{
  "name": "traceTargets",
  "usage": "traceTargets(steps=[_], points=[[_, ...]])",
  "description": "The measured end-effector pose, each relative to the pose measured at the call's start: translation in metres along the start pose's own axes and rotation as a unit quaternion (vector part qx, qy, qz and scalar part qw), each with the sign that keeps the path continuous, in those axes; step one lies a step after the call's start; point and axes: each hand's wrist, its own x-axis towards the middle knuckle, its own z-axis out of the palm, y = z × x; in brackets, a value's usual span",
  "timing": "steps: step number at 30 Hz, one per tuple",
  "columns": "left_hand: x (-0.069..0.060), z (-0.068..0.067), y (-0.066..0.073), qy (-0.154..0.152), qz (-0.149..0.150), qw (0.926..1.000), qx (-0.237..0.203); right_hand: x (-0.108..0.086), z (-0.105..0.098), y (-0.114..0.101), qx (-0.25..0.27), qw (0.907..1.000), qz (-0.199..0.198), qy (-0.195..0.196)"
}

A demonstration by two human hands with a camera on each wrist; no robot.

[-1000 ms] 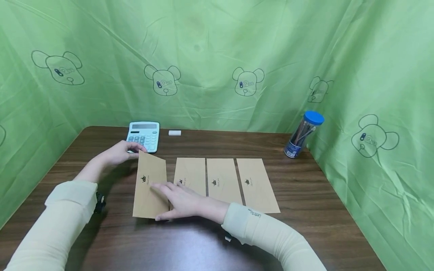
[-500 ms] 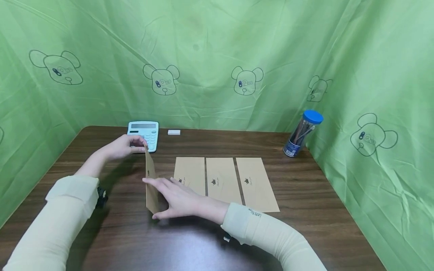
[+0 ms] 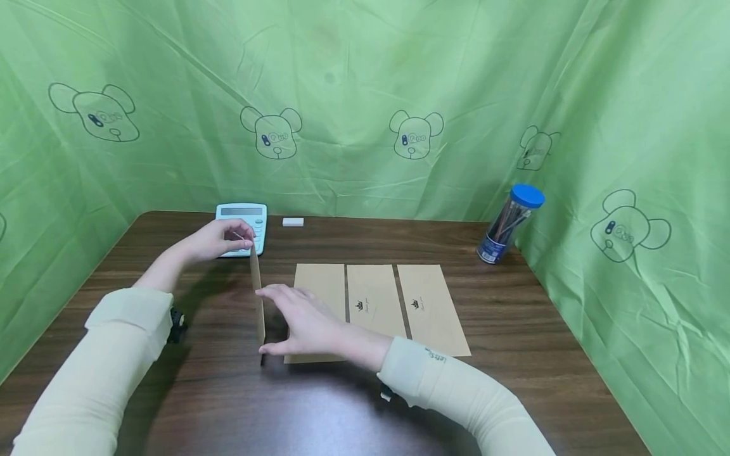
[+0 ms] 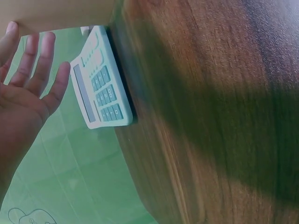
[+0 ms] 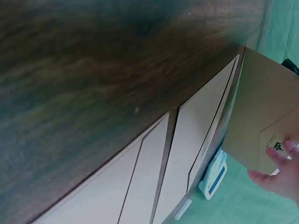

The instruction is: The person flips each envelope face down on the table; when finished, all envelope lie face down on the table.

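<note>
A brown kraft envelope [image 3: 258, 297] with a small printed crown stands nearly on its long edge, left of three flat ones, as the head view shows. At its far upper corner my left hand [image 3: 219, 240] pinches it between thumb and finger. In the left wrist view, the other fingers of the left hand [image 4: 23, 93] are spread. My right hand [image 3: 310, 323] reaches in from the right over the nearest flat envelope [image 3: 319, 275], thumb and fingers apart. Fingertips of the right hand [image 5: 280, 175] touch the standing envelope [image 5: 261, 102] near its crown in the right wrist view.
Two more flat envelopes, the middle one [image 3: 373, 285] and the right one [image 3: 430, 310], lie in a row. Behind the left hand is a light blue calculator [image 3: 259, 221]. A white eraser-like block [image 3: 293, 222] and a blue-lidded jar [image 3: 507, 221] stand towards the table's back.
The left envelope has swung from leaning towards the left, printed face showing, to nearly on edge. My left hand has moved slightly right with its corner; the right hand has stayed close against it.
</note>
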Motion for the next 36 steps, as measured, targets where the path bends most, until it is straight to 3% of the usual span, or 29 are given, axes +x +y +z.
traceTargets(steps=[9,19,25,30,33,36], points=[[0.004,-0.001,0.002,0.008,0.009,0.9998,0.019,-0.005,0.0,0.005,-0.009,1.0,0.002,-0.002],[0.011,0.021,-0.006,-0.018,0.002,0.999,0.041,-0.006,0.016,0.007,-0.043,0.9941,0.0,-0.1],[0.01,0.028,-0.002,-0.024,0.014,0.9985,0.046,-0.005,0.026,0.007,-0.068,0.99,-0.001,-0.123],[0.012,0.037,-0.006,0.0,0.026,0.9986,0.046,-0.003,0.029,0.007,-0.058,0.99,0.003,-0.129],[0.014,0.043,-0.01,0.027,0.027,0.9982,0.046,-0.001,0.03,0.007,-0.063,0.9881,-0.01,-0.14],[0.016,0.049,-0.013,0.035,0.021,0.9983,0.042,0.0,0.031,0.007,-0.075,0.9844,-0.023,-0.157]])
